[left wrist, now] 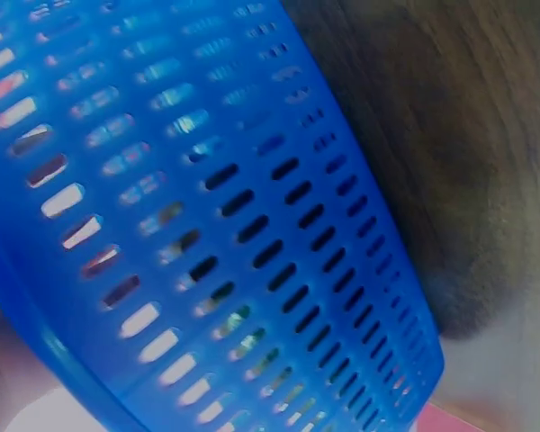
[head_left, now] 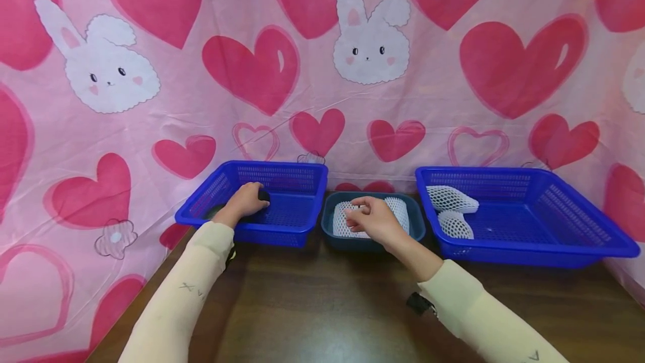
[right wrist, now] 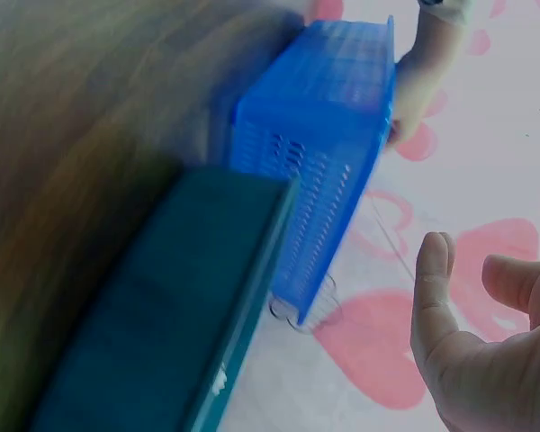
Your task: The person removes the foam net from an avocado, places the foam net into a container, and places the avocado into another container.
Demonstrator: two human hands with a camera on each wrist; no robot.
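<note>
1. Blue plastic forms the left basket [head_left: 274, 238], just left of the teal tray [head_left: 355, 244]; a person's left hand [head_left: 244, 201] reaches inside it, thumb and fingers gripping a dark object [head_left: 263, 195] whose kind cannot be made out.

2. Directly above the teal tray hangs the right hand [head_left: 375, 220], fingers softly bent and holding nothing; the right wrist camera shows a gap between thumb and fingers.

3. Inside the teal tray, beneath that hand, lie pieces of white foam netting [head_left: 344, 220]; the hand partly covers them, so what they wrap, if anything, cannot be told.

4. To the right of the teal tray stands a second blue basket [head_left: 519, 258]; two net-covered items [head_left: 450, 199] rest at its near-tray end, one behind the other.

5. Cream sleeves [head_left: 168, 290] cover both forearms, which extend from either side in front of the teal tray; a brown wood-grain table [head_left: 302, 307] supports all three containers; behind the tray hangs a pink cloth [head_left: 433, 88] printed with hearts and white rabbits; the left wrist camera shows mostly slotted blue plastic, the grip out of its sight.
</note>
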